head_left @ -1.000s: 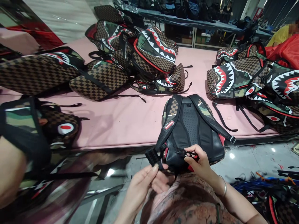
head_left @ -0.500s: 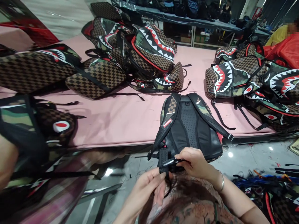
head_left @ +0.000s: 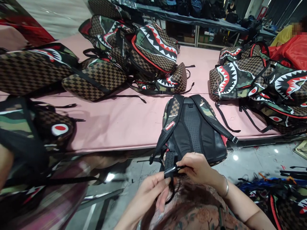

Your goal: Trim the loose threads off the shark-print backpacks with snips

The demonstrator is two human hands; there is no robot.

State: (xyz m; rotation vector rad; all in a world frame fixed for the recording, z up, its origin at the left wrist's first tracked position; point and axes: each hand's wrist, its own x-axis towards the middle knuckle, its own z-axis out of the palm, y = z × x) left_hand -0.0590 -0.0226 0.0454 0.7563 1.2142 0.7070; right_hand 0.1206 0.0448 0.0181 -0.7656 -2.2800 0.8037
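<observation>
A backpack (head_left: 192, 127) lies back side up over the front edge of the pink table, its black padded panel and shoulder straps showing. Below its lower left corner, my left hand (head_left: 153, 188) pinches a black strap (head_left: 169, 158) between thumb and fingers. My right hand (head_left: 195, 164), with a bracelet at the wrist, is closed on small black-handled snips (head_left: 171, 170). Their metal blades lie against the strap, just above my left fingertips. A thin black loop hangs beside my left fingers.
Checkered and camouflage backpacks with shark mouths lie on the pink table (head_left: 115, 124), at the left (head_left: 153, 48) and right (head_left: 240, 76). A person's arm (head_left: 4, 166) is at the far left. More bags lie at lower right (head_left: 287, 204).
The snips' blades have moved slightly down and left onto the strap above my left fingers. The whole view has shifted slightly.
</observation>
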